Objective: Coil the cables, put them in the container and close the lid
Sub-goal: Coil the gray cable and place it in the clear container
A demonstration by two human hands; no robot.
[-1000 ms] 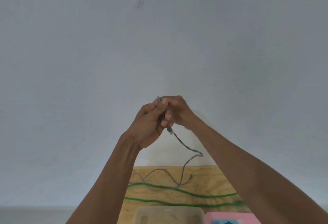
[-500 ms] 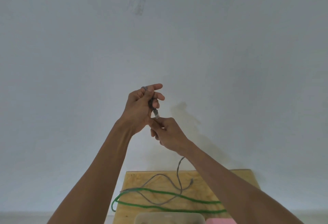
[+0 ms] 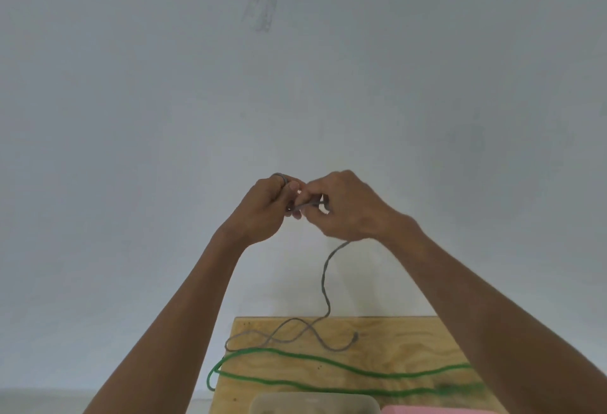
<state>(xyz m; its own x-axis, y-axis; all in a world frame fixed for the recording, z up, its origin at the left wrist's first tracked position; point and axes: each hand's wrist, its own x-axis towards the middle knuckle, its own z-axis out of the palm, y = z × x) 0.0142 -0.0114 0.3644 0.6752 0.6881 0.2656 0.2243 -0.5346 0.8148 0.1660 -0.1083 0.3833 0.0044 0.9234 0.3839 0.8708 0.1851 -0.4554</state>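
The right hand (image 3: 348, 206) has risen to the left hand (image 3: 266, 206), both pinching the grey cable (image 3: 325, 285), seemingly early coiling; green cable (image 3: 328, 361) and container (image 3: 315, 403) await.

Both forearms bare, raised, converging ahead at centre. Left hand (image 3: 262, 208) curled, fingertips pinching. Right hand (image 3: 348, 206) knuckles up, fingers curled in a pinch. Fingertips of both hands meet, touching, held well above the desk (image 3: 410, 344).

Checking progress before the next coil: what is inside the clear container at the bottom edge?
Only the far rim of the container shows. Its frosted wall blurs the inside and the frame cuts off the rest, so contents cannot be told. The gray cable and green cable lie outside it, on the wooden board.
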